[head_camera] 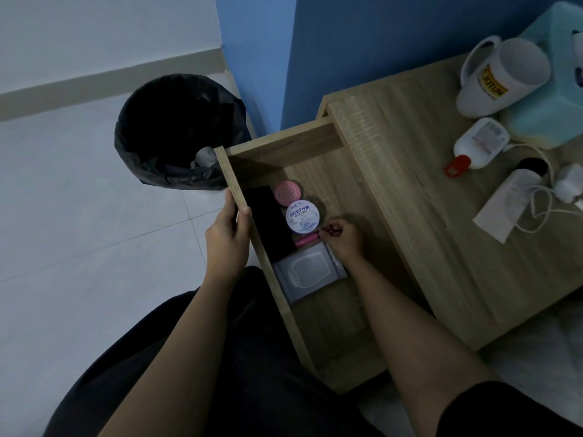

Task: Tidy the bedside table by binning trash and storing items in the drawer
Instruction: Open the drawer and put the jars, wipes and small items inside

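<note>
The wooden drawer [284, 143] of the bedside table [410, 200] stands pulled out. My left hand [227, 234] grips its front panel. Inside lie a flat black item [265, 225], a pink round tin [287, 192], a white MOIST HYA cream jar [302, 216], a pink lip tube [306, 240] and a grey wipes pack [307, 272]. My right hand [342, 239] is inside the drawer, its fingertips pinched on a small dark red item [328, 229] just right of the jar.
On the tabletop stand a white mug [501, 77], a teal tissue box [552, 99], a white bottle with a red cap [478, 143], a white tube [508, 200] and a white charger with cable [568, 184]. A black-lined bin [176, 130] with crumpled paper sits left of the drawer.
</note>
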